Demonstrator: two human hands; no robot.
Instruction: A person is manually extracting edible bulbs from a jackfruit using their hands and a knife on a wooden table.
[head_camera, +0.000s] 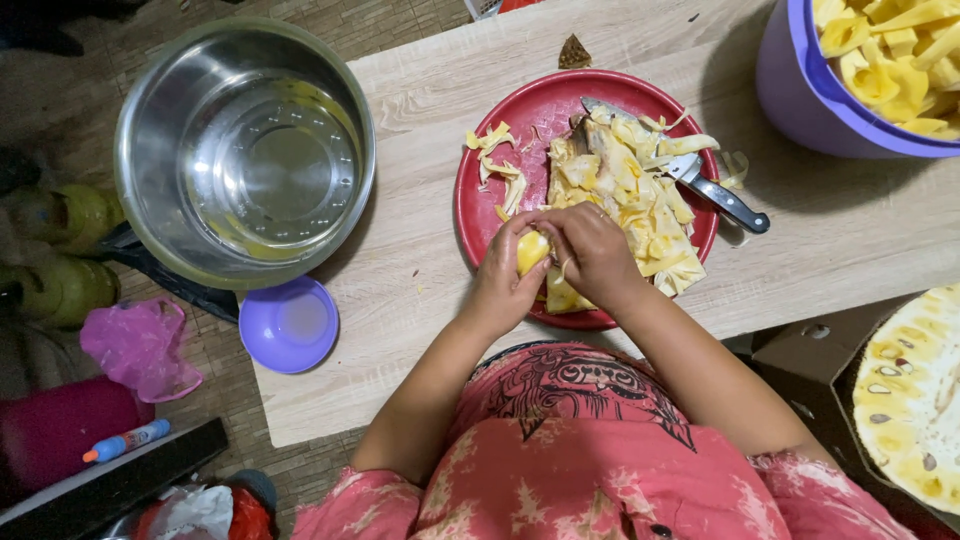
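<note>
Both my hands meet over the near edge of a red plate (520, 110). My left hand (503, 280) grips a yellow jackfruit pod (531, 250). My right hand (592, 252) pinches the same pod from the right, fingers curled on it. A heap of pale yellow jackfruit strands and scraps (635, 195) covers the plate's right half. A knife (700, 180) with a dark handle lies across the plate's far right rim, its blade partly buried under the scraps.
A large steel pot (245, 150) sits at the table's left edge, with a small purple bowl (288, 323) below it. A purple bucket (790, 90) of yellow pods stands at the back right. A cut jackfruit half (915, 395) rests at the right. A pink bag (140, 345) lies on the floor.
</note>
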